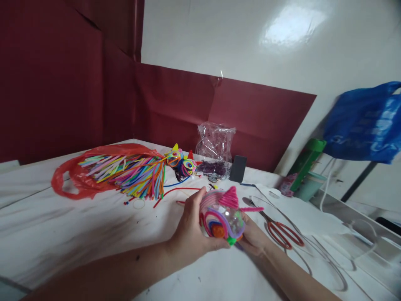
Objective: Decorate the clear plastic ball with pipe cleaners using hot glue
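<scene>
Both hands hold a clear plastic ball (223, 217) wrapped in coloured pipe cleaners, with pink ears and an orange coil on its front. My left hand (191, 228) wraps round the ball's left side, fingers closed on it. My right hand (252, 238) cups it from below and behind, mostly hidden by the ball. The ball hangs just above the white table (78, 234).
A red plastic bag (78, 175) spills several coloured pipe cleaners (138, 171). Two finished pipe-cleaner figures (181, 162) sit behind, beside a clear bag (216, 142) and a dark block (238, 168). Red-handled scissors (278, 228) lie to the right. A blue bag (363, 121) hangs far right.
</scene>
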### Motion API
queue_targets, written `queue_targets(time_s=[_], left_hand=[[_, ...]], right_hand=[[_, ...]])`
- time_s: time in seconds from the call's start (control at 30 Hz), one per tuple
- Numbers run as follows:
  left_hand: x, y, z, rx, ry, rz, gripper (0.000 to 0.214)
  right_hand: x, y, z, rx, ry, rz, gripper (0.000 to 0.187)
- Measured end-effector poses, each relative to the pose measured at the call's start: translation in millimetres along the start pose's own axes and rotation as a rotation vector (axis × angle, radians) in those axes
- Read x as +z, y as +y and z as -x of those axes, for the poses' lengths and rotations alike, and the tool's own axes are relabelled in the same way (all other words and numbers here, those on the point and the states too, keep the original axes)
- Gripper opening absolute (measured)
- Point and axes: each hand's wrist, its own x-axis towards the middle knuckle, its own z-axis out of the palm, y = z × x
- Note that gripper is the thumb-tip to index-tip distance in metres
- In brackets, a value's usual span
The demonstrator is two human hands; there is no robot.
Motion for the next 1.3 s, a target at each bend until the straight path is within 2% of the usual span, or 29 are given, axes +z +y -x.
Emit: queue_targets(time_s=[0.1,0.2,0.33,0.47,0.6,0.7,0.83,0.93,1.03,1.13,1.3], left_hand=[[0.1,2,2,0.059,-0.016,-0.126,0.12],[0.8,3,3,0.056,-0.021,-0.141,0.119],[-0.5,1,-4,-0.041,-0.059,0.075,0.11],[-9.9,-7,-21,-0.129,-0.162,0.303,0.088],[-22.6,-23,-39,-0.18,-0.297,0.46,0.084],[-26.9,-34,-46,-0.221,-0.343,0.55,0.081],[-25.7,-39,-44,-0.27,-0.317,0.547,0.079],[-24.7,-41,-40,-0.352,-0.3,0.624,0.077],[-26.5,-45,-39,-0.419,-0.286,0.682,0.069],[-28.8,-47,-40,-0.427,-0.286,0.673,0.056],[-27.9,-42,-41,-0.429,-0.271,0.661,0.055]], right_hand=[[-3,4,0,0.008,-0.012,-0.021,0.02],[-4,6,-1,0.005,-0.021,-0.04,0.019],[-2,1,-1,-0.031,-0.018,-0.078,0.023],[0,-11,-4,-0.099,0.086,-0.114,0.027],[3,-21,-7,-0.12,0.147,-0.06,0.034],[7,-27,-6,-0.114,0.177,-0.026,0.04],[17,-35,-2,-0.103,0.259,0.061,0.039],[26,-37,2,-0.087,0.304,0.159,0.029],[34,-33,3,-0.097,0.285,0.237,0.019],[40,-28,3,-0.154,0.275,0.299,0.013],[41,-28,5,-0.19,0.3,0.396,0.01]])
